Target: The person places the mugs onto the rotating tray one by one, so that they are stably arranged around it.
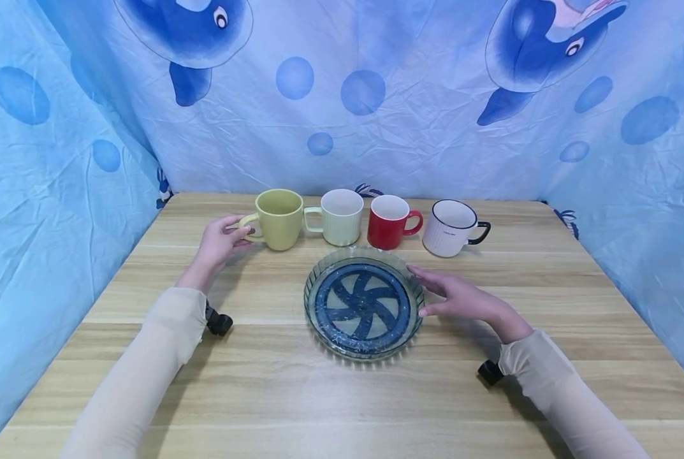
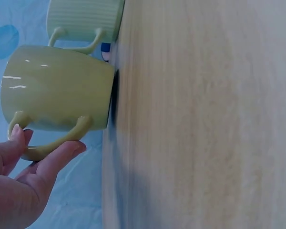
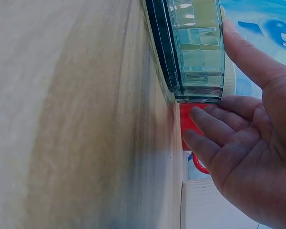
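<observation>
At the left of a row of mugs stands a yellow-green mug (image 1: 280, 220), its handle pointing left. My left hand (image 1: 220, 242) holds that handle; in the left wrist view the thumb and fingers (image 2: 62, 155) close around it from both sides. A round clear glass dish (image 1: 313, 319) with a fluted wall and a dark blue swirl pattern lies in the middle of the table. On its right side my right hand (image 1: 462, 296) is spread, thumb and fingertips right at the rim. The right wrist view shows the thumb along the rim and the other fingers (image 3: 212, 126) loosely bent beside the wall.
Right of the yellow-green mug stand a pale green ribbed mug (image 1: 342, 220), a red mug (image 1: 383, 229) and a white mug (image 1: 443, 236) with a black rim and handle. A blue patterned cloth (image 1: 342, 153) hangs behind the wooden table (image 1: 261, 395).
</observation>
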`<state>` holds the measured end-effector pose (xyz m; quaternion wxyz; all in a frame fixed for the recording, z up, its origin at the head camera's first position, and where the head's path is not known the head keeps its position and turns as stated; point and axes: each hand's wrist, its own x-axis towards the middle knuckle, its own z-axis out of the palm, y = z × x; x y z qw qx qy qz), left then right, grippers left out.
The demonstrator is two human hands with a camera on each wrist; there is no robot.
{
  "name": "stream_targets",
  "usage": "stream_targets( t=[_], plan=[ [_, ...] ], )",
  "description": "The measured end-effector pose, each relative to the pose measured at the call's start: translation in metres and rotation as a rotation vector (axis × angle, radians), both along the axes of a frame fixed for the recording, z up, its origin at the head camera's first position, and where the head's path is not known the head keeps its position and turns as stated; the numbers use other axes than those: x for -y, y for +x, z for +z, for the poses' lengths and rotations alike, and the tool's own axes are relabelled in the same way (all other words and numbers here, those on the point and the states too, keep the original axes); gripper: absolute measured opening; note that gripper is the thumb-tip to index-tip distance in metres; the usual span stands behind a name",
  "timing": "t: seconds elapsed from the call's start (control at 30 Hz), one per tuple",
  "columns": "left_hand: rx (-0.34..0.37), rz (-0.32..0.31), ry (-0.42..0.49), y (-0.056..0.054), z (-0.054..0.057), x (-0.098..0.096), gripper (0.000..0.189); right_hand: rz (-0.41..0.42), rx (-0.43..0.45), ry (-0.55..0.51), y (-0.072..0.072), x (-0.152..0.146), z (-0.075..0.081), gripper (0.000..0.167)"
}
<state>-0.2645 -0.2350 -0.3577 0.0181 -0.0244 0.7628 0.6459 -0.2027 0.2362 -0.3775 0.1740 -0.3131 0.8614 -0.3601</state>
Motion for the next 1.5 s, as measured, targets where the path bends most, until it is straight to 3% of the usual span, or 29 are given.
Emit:
stream_targets(
  t=[0.3,0.63,0.87,1.1,1.27,1.5],
  plan=[
    [-0.028,-0.021,-0.002,0.012,0.003,0.003,0.045,0.006,0.033,-0.028,0.002,0.001,-0.002,0.089],
    [-0.007,-0.031,-0.021,0.031,0.014,0.000,0.048,-0.014,0.045,-0.012,0.003,0.000,0.001,0.090],
    [-0.051,-0.035,0.184,0.044,0.021,-0.003,0.014,-0.006,0.047,-0.020,0.003,0.000,0.000,0.090],
    [-0.080,-0.056,0.267,0.051,0.031,-0.013,0.015,-0.021,0.059,-0.016,0.003,0.001,0.000,0.090],
    [-0.071,-0.107,0.257,0.054,0.037,-0.028,0.014,-0.013,0.054,-0.025,0.002,0.002,-0.002,0.091],
    [-0.035,-0.156,0.168,0.056,0.041,-0.054,0.019,-0.020,0.054,-0.030,0.003,0.001,-0.003,0.090]
  ],
)
